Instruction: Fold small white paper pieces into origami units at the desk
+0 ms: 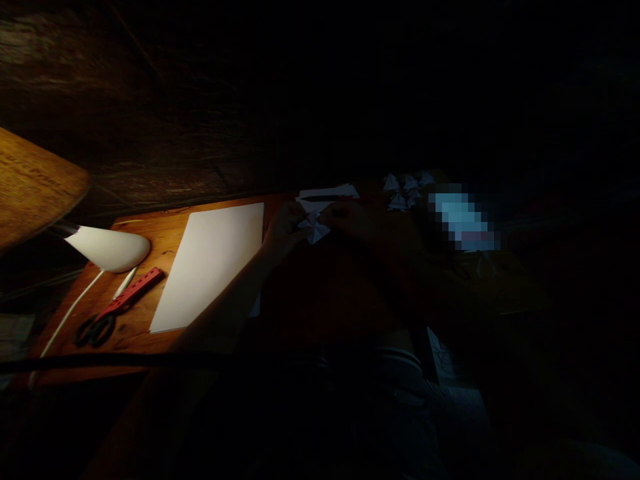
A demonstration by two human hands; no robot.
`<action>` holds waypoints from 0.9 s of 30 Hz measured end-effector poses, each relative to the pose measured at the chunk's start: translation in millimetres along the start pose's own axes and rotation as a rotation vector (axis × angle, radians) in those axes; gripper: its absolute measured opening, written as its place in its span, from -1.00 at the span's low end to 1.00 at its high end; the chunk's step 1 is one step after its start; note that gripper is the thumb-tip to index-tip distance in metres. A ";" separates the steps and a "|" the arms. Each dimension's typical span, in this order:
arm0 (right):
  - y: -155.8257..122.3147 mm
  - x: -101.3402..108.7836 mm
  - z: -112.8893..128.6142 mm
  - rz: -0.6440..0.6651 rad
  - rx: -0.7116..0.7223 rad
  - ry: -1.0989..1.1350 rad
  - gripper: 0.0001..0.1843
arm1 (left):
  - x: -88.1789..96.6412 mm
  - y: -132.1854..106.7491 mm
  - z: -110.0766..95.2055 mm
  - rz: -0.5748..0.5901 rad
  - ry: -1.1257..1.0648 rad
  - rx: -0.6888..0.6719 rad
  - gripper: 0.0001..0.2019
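Note:
Near the table's middle, a small folded white paper (315, 228) with visible creases is held between both my hands. My left hand (289, 223) grips its left side with the fingers closed. On its right edge my right hand (345, 219) pinches it, though deep shadow covers most of that hand. Just behind lie cut white paper pieces (327, 192) with a dark, slim tool across them. Several folded paper shapes (399, 201) stand in a group farther right.
A stack of white sheets (215, 260) lies on the wooden table (137, 323), left of my hands. Scissors with a red perforated cover (133, 291) and a white lamp (110, 248) with its cord are at far left. A blurred-out bright screen (463, 220) glows at right.

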State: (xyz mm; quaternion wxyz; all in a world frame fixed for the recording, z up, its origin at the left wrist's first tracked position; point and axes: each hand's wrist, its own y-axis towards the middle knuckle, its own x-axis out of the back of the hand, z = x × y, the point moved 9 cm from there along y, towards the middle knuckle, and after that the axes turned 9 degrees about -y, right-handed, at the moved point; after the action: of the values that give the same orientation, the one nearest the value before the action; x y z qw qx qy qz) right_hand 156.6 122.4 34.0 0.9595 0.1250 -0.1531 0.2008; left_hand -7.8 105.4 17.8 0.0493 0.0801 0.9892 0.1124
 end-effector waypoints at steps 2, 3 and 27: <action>-0.7 -2.1 0.8 0.018 0.006 -0.005 -0.46 | 1.7 0.9 -1.9 -0.005 0.055 -0.039 -0.65; -0.9 -3.0 1.3 0.027 0.011 -0.016 -0.46 | 1.5 1.1 -2.1 0.001 0.082 -0.047 -0.70; -1.8 -7.6 1.9 0.096 -0.036 -0.114 -0.59 | -1.5 -7.0 -5.9 0.016 0.115 -0.038 -0.71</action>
State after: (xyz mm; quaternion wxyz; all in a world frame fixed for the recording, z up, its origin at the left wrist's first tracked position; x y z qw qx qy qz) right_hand 150.3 117.6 32.8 0.9406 0.1113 -0.2170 0.2361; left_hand -8.0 97.2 22.0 -0.0069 0.0803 0.9875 0.1358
